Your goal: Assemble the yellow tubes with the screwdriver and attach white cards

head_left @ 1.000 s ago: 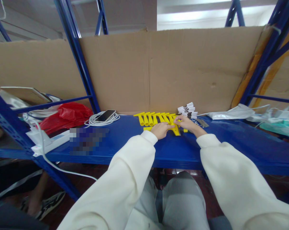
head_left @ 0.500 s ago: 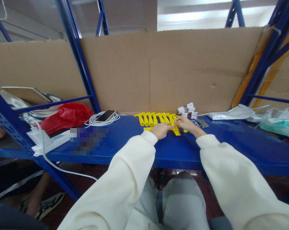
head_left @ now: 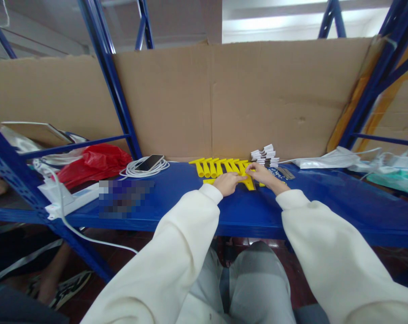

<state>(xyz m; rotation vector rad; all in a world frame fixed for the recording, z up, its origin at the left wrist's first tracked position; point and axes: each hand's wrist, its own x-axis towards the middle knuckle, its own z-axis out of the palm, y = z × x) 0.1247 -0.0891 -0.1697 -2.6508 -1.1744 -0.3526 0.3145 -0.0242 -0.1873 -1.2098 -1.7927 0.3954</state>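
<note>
Both hands meet over the blue shelf at a yellow T-shaped plastic tool point(head_left: 248, 183), which resembles a scraper. My left hand point(head_left: 227, 183) is closed on its left side, fingers pointing right. On the right, my right hand point(head_left: 258, 173) has thumb and fingers pinched at the tool's upper part; the fingertips partly hide it. Behind the hands, several similar yellow T-shaped tools point(head_left: 210, 168) lie side by side in a row. Another yellow piece point(head_left: 208, 181) shows beside my left wrist. A stack of white pieces with dark middles point(head_left: 265, 155) lies beyond my right hand.
A phone point(head_left: 150, 163) rests on a coiled white cable point(head_left: 128, 170) to the left. Farther left are a red plastic bag point(head_left: 94, 164) and a white power strip point(head_left: 80, 198). A white packet point(head_left: 327, 158) lies right. Cardboard point(head_left: 258, 99) stands behind; blue posts point(head_left: 114, 85) flank the shelf.
Both hands stay at nearly the same spot on the yellow tool. My right hand and wrist have shifted very slightly.
</note>
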